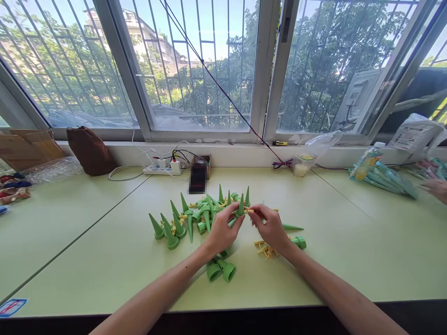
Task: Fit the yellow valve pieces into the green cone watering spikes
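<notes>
My left hand (225, 229) is closed around a green plastic watering spike (240, 204), its tapered point upward. Between the fingertips of my right hand (268, 226) is a small yellow plastic valve piece (248, 211), touching the side of the spike. More green spikes (171, 238) stand point-up to the left, some with yellow pieces on them, and others lie in a heap (206, 215) behind my left hand. Two with open ends (227, 271) toward me lie below my left wrist. A small pile of loose yellow pieces (267, 250) lies beneath my right hand.
A power strip (162, 168) with cables, a dark blurred device (198, 180) and a plastic cup in a bag (303, 164) line the back of the table (104, 260). A brown pouch (91, 151) stands left. Another person's hand (436, 188) shows at the right edge, near a bottle (366, 162).
</notes>
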Tool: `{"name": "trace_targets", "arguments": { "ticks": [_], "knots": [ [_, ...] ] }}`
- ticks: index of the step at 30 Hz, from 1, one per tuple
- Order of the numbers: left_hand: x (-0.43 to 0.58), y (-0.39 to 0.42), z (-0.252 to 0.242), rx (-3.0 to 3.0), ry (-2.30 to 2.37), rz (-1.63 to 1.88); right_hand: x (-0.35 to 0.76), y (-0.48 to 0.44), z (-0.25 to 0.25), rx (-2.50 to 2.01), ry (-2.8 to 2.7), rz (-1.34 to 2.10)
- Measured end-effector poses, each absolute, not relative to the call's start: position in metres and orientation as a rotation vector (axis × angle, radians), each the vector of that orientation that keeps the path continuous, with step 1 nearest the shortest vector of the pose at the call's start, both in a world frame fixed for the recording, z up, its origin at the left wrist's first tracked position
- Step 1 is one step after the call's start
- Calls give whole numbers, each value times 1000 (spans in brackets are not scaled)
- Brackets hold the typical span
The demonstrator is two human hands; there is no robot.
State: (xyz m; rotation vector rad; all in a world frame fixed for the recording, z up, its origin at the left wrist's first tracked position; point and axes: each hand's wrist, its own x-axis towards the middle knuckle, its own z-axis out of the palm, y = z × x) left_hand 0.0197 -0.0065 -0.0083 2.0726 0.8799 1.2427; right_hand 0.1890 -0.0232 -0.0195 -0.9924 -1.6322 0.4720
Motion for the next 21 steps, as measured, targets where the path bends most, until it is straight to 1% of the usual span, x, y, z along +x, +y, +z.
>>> {"name": "trace_targets", "arguments": {
  "ticks": [8,16,21],
  "knots": [
    [21,-7,-8,2085,874,1244,190,-25,-17,-1071,-1711,467],
    [22,-7,-6,2021,907,1271,190,-25,-20,-932,-1654,618],
    [20,-6,-8,2052,894,1267,190,-23,-22,-964,-1659,631]
  ]
}}
